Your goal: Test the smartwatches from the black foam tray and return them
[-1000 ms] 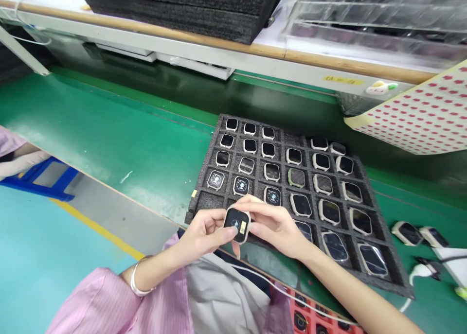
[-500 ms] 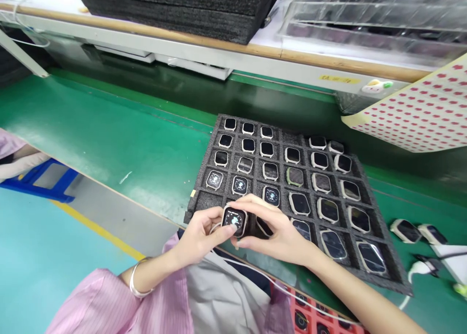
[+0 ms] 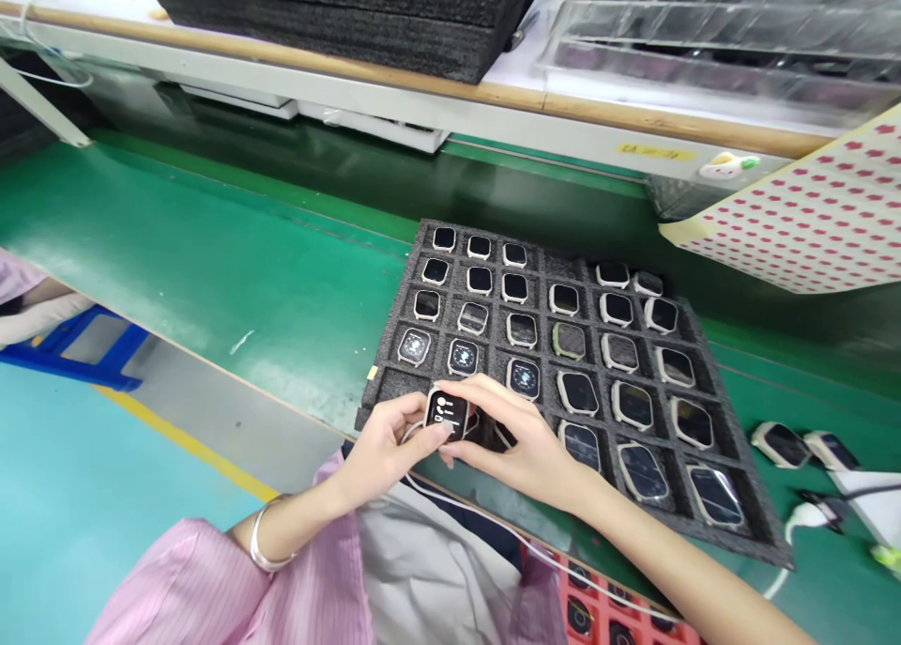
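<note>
Between my two hands is a smartwatch case (image 3: 446, 412) without a strap, its lit screen showing a list of icons. My left hand (image 3: 390, 448) grips its left side, the thumb lying on the lower screen. On the other side, my right hand (image 3: 517, 438) holds it by the upper and lower edges with thumb and fingers. A white cable (image 3: 485, 518) runs from my left hand across my lap to the right. Just beyond my hands lies a black foam tray (image 3: 394, 387) with several watch cases in its compartments; a few, like this watch (image 3: 463, 356), show lit dials.
Two loose watches (image 3: 781, 445) rest right of the tray, near a white plug (image 3: 809, 515). A red tray (image 3: 598, 617) sits below the bench edge. Overhead, a shelf (image 3: 394, 82) carries black foam blocks (image 3: 338, 25) and clear plastic trays (image 3: 704, 44). A dotted sheet (image 3: 809, 213) hangs at right.
The held watch's screen has switched from a dial face to an icon list. Both hands have shifted slightly up and left with it, my right hand closing in nearer.
</note>
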